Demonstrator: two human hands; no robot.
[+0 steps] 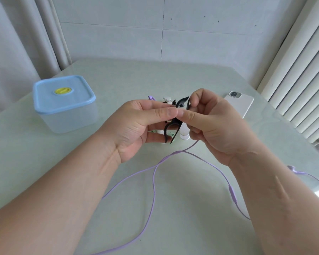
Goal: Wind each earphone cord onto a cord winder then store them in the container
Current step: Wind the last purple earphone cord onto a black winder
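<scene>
a white phone [240, 104] lies camera-side up on the pale green table [118, 76] (far right, near the radiator [302, 70]).

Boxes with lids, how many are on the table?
1. The clear box with the blue lid sits on the table beyond the left hand. The hands could be hiding small things, but no other box shows.

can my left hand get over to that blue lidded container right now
Probably yes. The container sits on the left of the table with bare surface between it and the left hand. But that hand's grip is on the black cord winder.
</scene>
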